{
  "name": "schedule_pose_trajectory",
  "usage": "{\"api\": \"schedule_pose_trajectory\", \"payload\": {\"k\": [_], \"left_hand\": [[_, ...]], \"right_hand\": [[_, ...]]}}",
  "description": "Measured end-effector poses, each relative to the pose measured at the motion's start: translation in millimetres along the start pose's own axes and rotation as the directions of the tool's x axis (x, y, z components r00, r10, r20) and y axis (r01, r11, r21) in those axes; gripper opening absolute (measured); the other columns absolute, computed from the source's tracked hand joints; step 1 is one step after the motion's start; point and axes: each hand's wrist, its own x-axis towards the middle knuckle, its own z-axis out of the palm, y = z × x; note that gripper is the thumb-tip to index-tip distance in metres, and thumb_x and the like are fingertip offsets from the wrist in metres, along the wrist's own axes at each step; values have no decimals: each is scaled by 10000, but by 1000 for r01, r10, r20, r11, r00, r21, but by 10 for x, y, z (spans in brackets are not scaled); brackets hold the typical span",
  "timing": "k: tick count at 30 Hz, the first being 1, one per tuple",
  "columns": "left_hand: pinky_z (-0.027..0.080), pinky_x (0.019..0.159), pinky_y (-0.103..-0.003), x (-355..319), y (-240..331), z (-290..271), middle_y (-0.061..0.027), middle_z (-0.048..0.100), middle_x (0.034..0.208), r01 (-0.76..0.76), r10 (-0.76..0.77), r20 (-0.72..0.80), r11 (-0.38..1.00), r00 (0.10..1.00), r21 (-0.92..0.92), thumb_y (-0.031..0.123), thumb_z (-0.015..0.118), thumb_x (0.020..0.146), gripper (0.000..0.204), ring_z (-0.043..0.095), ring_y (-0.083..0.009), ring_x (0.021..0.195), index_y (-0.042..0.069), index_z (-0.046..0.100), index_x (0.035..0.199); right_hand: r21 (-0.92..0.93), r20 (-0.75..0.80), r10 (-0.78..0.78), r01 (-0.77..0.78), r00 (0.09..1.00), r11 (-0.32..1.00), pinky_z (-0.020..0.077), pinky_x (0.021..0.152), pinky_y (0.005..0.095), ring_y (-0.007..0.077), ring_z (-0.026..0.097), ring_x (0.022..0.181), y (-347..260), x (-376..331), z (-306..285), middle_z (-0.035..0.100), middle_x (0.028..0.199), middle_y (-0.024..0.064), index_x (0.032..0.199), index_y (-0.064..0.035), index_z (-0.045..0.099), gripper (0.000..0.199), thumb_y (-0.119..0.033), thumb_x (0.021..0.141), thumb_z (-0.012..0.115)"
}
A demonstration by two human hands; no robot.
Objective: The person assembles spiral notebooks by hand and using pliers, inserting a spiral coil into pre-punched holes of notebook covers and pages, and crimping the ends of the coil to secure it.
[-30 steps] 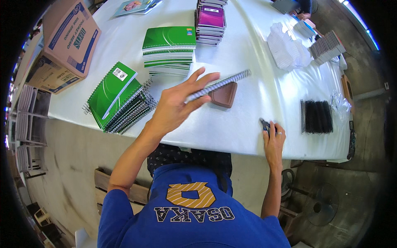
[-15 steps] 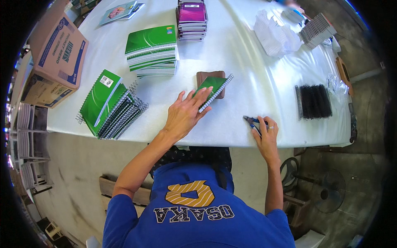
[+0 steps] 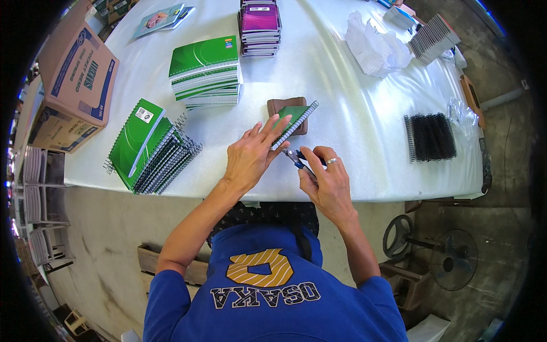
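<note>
My left hand [image 3: 250, 157] lies flat on a small green spiral notebook [image 3: 294, 118] that rests on a brown block [image 3: 283, 105] on the white table [image 3: 342, 114]. My right hand [image 3: 329, 182] grips small pliers with blue handles [image 3: 299, 159], their tip at the near end of the notebook's wire spiral. There is a ring on one finger of my right hand.
A leaning row of green spiral notebooks [image 3: 149, 149] lies at the left, with a green stack [image 3: 206, 71] and a purple stack [image 3: 260, 25] behind. Black wire coils [image 3: 430, 135] lie at the right. Crumpled white plastic [image 3: 376, 48], a cardboard box [image 3: 71, 80] and a floor fan [image 3: 450, 259] surround the table.
My left hand laid the green notebook down on the brown block and now presses it. My right hand brought the pliers from the table edge to the spiral's end.
</note>
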Motion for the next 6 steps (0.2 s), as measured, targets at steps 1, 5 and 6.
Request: {"api": "schedule_pose_trajectory", "payload": {"k": [1, 5, 6], "left_hand": [[584, 749, -361, 8, 4, -5, -21, 599, 1347, 2, -2, -2, 1000, 1000, -1, 350, 671, 885, 563, 666, -296, 1078, 270, 504, 1417], [586, 734, -369, 37, 21, -21, -23, 597, 1351, -26, 26, -31, 1000, 999, -11, 322, 683, 878, 579, 665, -311, 1079, 268, 495, 1423], [586, 731, -370, 46, 27, -25, -24, 598, 1350, -24, 24, -24, 1000, 999, -6, 314, 687, 876, 585, 664, -318, 1079, 268, 491, 1426]], "right_hand": [[-24, 6, -24, 24, 1000, 999, 455, 763, 397, 277, 575, 881, -2, 18, -2, 559, 1044, 135, 1190, -21, 614, 415, -138, 808, 724], [-39, 26, -55, 56, 998, 998, 463, 766, 393, 279, 585, 897, 16, 33, 8, 563, 1049, 139, 1201, -32, 608, 414, -149, 820, 719], [-40, 28, -57, 59, 998, 997, 463, 766, 393, 279, 585, 897, 14, 41, 6, 563, 1049, 139, 1201, -32, 608, 414, -149, 820, 719]]}}
